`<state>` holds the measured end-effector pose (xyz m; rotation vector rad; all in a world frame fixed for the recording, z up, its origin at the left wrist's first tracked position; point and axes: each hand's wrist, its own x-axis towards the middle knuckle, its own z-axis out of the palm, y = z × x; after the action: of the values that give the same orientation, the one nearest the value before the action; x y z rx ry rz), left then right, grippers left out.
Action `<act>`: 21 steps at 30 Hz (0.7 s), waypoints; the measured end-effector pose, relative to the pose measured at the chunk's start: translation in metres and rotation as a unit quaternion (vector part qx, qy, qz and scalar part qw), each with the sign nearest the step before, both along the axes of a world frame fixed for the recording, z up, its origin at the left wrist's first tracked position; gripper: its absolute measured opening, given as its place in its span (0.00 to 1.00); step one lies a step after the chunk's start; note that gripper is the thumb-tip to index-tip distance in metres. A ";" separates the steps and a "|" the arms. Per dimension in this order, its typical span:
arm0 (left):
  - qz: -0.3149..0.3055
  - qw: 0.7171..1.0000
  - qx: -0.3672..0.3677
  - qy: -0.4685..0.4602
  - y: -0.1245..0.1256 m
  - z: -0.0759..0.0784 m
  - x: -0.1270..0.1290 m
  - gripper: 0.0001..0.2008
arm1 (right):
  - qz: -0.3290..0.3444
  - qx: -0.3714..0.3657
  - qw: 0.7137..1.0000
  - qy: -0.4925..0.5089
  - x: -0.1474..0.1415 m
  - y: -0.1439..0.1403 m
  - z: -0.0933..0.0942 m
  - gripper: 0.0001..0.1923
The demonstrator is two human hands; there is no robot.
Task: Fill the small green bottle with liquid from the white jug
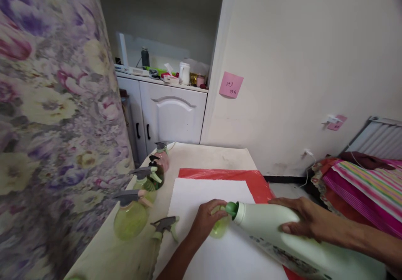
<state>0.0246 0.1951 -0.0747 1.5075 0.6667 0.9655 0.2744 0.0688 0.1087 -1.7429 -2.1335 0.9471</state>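
My right hand (303, 220) grips a large pale green jug (282, 238) with a green neck, tipped on its side with the mouth pointing left. My left hand (205, 220) is closed around a small round yellow-green bottle (220, 226) right at the jug's neck. Both sit over a white sheet (201, 196) laid on a red plastic sheet (251, 176) on the table. A loose spray trigger head (165, 225) lies beside my left wrist.
Several yellow-green and pink spray bottles (132, 213) stand along the table's left edge next to a flowered curtain (47, 116). White cabinets (171, 112) with clutter are behind. A pink note (230, 84) is on the wall. Striped bedding (364, 188) lies at right.
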 end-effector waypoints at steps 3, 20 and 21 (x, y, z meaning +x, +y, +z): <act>0.003 1.000 -0.001 0.002 -0.001 0.002 -0.001 0.10 | 0.010 -0.024 1.000 -0.001 0.000 0.002 0.003 0.27; 0.015 1.000 -0.010 0.018 -0.003 0.007 0.000 0.10 | 0.014 -0.024 0.999 -0.016 0.002 0.006 0.007 0.23; 0.015 1.000 -0.010 0.017 -0.003 0.008 -0.001 0.10 | 0.016 -0.023 0.999 -0.017 0.001 0.006 0.007 0.22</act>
<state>0.0241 0.1924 -0.0671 1.5037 0.7230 0.9543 0.2756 0.0749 0.1161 -1.7645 -2.1834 0.9901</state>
